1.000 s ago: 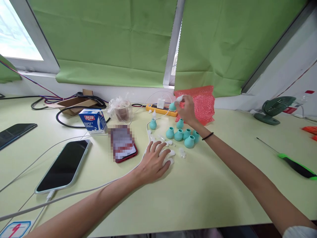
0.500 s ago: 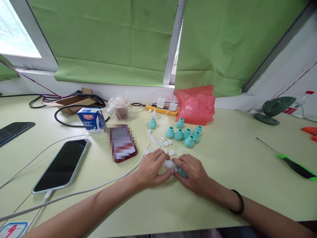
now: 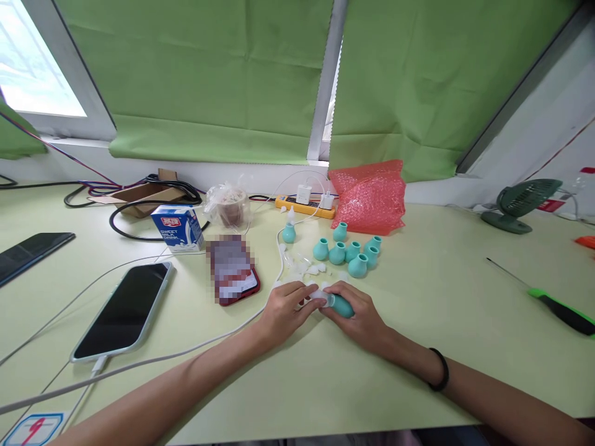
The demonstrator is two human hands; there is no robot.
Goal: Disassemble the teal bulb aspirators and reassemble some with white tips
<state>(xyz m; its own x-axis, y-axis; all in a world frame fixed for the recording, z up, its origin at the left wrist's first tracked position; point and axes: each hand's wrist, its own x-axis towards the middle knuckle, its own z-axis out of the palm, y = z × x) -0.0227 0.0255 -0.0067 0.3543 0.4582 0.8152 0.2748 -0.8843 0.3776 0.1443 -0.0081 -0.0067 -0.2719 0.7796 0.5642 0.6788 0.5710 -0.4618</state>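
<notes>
My right hand is closed around a teal rubber bulb lying on its side, its mouth turned left. Against that mouth sits a translucent white plastic nozzle, pinched between the thumb and fingers of my left hand. How deep the nozzle sits in the bulb I cannot tell. Beyond my hands, several teal bulbs stand in a cluster, mouths up. Another bulb carries a white pointed tip. Loose white and clear plastic pieces lie just past my fingers.
Left are a phone in a red case, a charging phone and a milk carton. A white cable passes beside my left arm. Behind are a power strip and red bubble wrap; right, a screwdriver and a fan.
The teal bulb in my right hand has come more into view, with its mouth up against the white nozzle. My hands have shifted slightly, and the view has moved a little.
</notes>
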